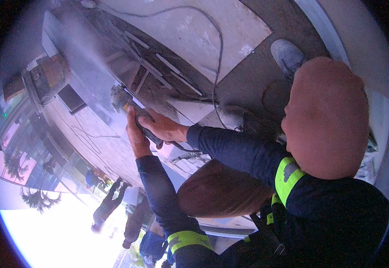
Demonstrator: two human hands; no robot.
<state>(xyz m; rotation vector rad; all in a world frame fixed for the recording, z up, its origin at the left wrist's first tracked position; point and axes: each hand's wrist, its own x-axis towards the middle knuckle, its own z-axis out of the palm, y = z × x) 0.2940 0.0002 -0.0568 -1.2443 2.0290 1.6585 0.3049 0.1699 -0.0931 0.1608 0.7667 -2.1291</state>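
Both hands are wrapped round a dark angle grinder [122,99]. My left hand [136,133] grips it near the grinder's head, and my right hand [164,126] closes on the body just behind. The head of the grinder meets the edge of a long pale slab [97,91]. Pale dust [85,47] streams away from it along the slab. The disc itself is hard to make out in the haze. A dark power cord [188,148] trails from the tool's rear end below my right forearm.
Loose strips [179,73] lie on the floor beside the slab, near a large pale board [199,33] crossed by a cable [220,44]. A dark rectangular piece [71,99] rests on the slab. My bent knees [228,190] and shoe [288,56] are close. Other people [109,205] stand beyond.
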